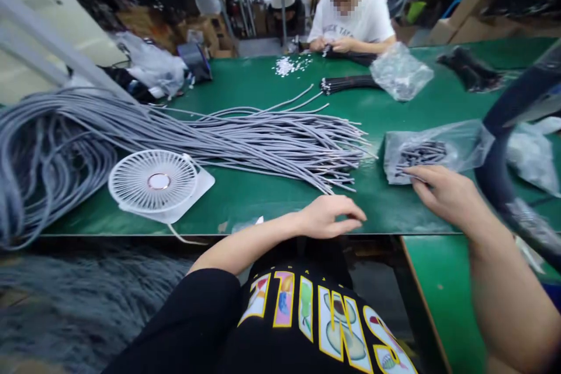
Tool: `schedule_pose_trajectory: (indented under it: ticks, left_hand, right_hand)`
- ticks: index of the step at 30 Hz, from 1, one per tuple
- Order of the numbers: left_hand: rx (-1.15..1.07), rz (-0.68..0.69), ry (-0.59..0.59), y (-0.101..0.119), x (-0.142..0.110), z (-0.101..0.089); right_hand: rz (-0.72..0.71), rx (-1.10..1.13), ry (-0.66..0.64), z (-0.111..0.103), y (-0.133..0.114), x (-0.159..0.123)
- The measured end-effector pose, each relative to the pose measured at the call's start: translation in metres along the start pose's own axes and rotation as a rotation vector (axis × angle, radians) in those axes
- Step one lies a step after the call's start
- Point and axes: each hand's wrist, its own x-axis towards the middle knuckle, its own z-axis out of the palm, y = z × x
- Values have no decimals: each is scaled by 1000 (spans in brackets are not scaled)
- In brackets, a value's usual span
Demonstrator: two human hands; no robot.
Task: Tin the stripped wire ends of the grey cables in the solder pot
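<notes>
My left hand (331,216) rests at the near edge of the green table (272,198), fingers curled together in a loose pinch; whatever they hold is hidden. Just beyond it end the tips of a big bundle of grey cables (263,143). My right hand (440,190) lies over the near edge of a clear plastic bag (438,152) of small grey parts, its fingers bent and touching the bag's opening.
A white desk fan (153,182) lies face-up at the left. Across the table a person in a white shirt (350,17) works with black cables (346,83), white small parts (289,64) and another plastic bag (401,73). A dark curved object (504,152) crosses the right.
</notes>
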Motion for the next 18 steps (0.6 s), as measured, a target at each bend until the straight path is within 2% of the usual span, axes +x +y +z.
schedule_pose_trajectory:
  ticks: [2, 5, 8, 10, 14, 15, 16, 18]
  left_hand:
    - [69, -145, 25, -4, -41, -11]
    - [157, -369, 183, -16, -84, -28]
    - [240, -443, 379, -18, -119, -45]
    - [383, -420, 609, -12, -147, -58]
    - [921, -379, 1316, 7, -219, -99]
    - [1017, -397, 1446, 10, -238, -113]
    - [1061, -428, 1532, 11, -257, -128]
    - [978, -558, 1581, 7, -288, -156]
  right_hand:
    - [-148, 123, -13, 10, -30, 7]
    - [-277, 173, -130, 33, -75, 27]
    - [-318, 116, -220, 58, -106, 42]
    - [-343, 106, -255, 72, -116, 47]
    - [-318, 184, -258, 90, -117, 46]
    - [-301, 218, -251, 93, -115, 45]
    - [-285, 253, -242, 95, -113, 43]
    - [-258, 311, -222, 99, -110, 41]
